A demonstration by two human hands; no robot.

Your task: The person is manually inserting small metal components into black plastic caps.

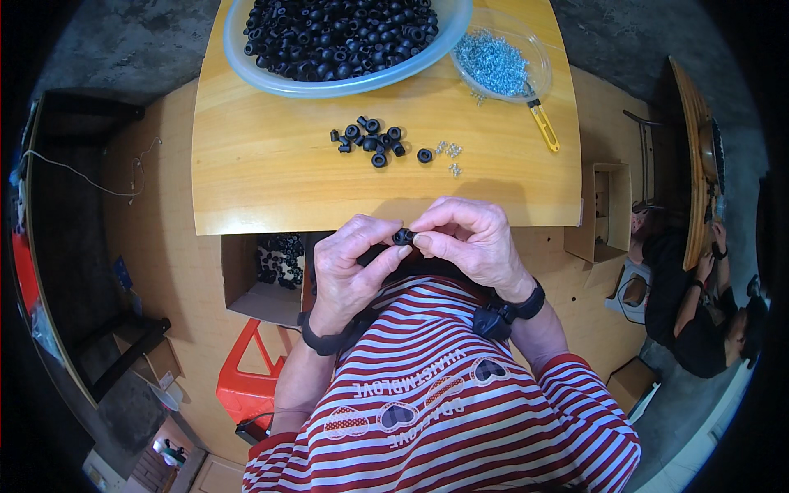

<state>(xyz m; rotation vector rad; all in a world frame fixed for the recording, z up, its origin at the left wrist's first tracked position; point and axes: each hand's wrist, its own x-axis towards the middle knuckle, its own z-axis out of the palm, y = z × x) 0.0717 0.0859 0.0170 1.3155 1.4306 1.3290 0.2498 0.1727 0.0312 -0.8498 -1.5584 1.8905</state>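
My left hand (353, 256) and my right hand (475, 238) meet just off the near edge of the table. Between their fingertips they pinch one small black round rubber-like part (402, 237). Whether a tiny metal piece is with it, I cannot tell. On the tabletop beyond lies a loose group of similar black parts (379, 160), some upright and some tipped over. One single black part (424, 155) sits apart to their right, beside small piles of shiny metal pieces (454, 169).
A large pale basin (345, 87) heaped with black parts stands at the table's far side. Beside it are a clear tray of small silvery pieces (493, 64) and a yellow cutter (543, 126). Below the table's edge are a cardboard box (265, 307) and a red stool (238, 380). Another person (699, 320) works at right.
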